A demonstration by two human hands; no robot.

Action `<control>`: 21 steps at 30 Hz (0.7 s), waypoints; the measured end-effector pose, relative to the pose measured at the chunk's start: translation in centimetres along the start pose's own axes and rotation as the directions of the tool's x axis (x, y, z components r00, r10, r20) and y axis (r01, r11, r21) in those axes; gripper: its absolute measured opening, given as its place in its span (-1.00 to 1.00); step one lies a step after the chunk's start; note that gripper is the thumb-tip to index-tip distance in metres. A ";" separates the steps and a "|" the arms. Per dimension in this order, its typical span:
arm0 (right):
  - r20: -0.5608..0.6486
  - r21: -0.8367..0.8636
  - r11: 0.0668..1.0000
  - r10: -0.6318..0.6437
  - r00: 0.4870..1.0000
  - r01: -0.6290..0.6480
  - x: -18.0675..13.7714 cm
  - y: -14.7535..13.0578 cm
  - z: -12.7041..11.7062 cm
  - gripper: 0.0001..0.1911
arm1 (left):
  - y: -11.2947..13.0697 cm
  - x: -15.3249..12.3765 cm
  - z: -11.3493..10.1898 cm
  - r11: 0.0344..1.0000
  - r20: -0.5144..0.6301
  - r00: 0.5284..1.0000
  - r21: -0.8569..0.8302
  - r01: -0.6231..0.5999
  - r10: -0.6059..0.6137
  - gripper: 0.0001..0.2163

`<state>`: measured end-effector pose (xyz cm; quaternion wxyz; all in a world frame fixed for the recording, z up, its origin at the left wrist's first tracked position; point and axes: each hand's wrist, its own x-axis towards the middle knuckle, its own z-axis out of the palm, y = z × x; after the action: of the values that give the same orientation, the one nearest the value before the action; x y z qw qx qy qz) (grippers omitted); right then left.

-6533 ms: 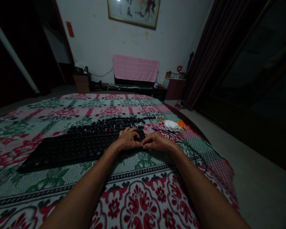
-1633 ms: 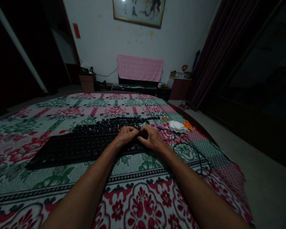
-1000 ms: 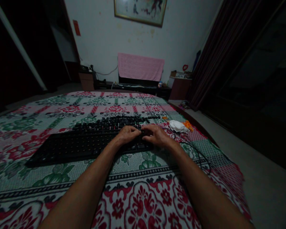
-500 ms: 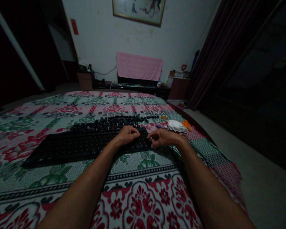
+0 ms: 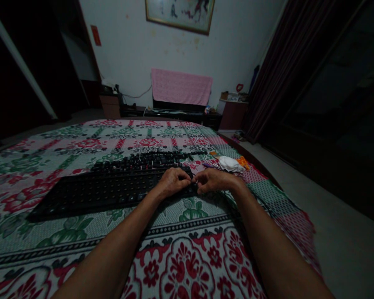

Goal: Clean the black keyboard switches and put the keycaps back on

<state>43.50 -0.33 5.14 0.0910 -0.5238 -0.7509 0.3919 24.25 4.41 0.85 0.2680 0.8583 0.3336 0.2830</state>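
A black keyboard (image 5: 106, 193) lies across a floral bedcover (image 5: 187, 257). Its key sockets look bare. Just behind it is a loose pile of several black keycaps (image 5: 149, 159). My left hand (image 5: 173, 181) rests on the keyboard's right end with its fingers curled. Beside it, at the right edge, my right hand (image 5: 216, 180) has its fingertips pinched together. The two hands' fingertips almost meet. Whatever is between them is too small and dark to make out.
A crumpled white cloth (image 5: 228, 164) and a small orange thing (image 5: 243, 162) lie near the bed's right edge. The floor drops away on the right. A pink-covered cabinet (image 5: 181, 87) and low furniture stand against the far wall. The room is dim.
My right hand slid off the keys to the keyboard's right edge and pinched its fingers. My left hand drew back a little and curled tighter, so the fingertips now nearly touch.
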 end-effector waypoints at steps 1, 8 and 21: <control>-0.003 -0.004 1.000 -0.002 1.000 0.002 0.0 0.0 0.0 -0.68 | 0.0 0.0 0.1 1.000 0.019 1.000 0.006 -0.022 0.022 -0.83; -0.037 -0.030 0.999 -0.016 0.999 0.015 0.2 -0.2 0.1 -0.71 | -0.2 0.0 0.0 0.999 0.062 0.997 -0.011 -0.036 0.036 -0.82; -0.024 -0.031 0.999 -0.043 0.999 0.042 0.2 0.0 0.0 -0.63 | -0.5 0.0 0.1 0.993 0.073 0.991 -0.034 -0.114 0.116 -0.83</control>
<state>43.36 -0.19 5.07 0.1006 -0.5139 -0.7666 0.3716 24.07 4.71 0.49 0.2764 0.8820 0.2690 0.2707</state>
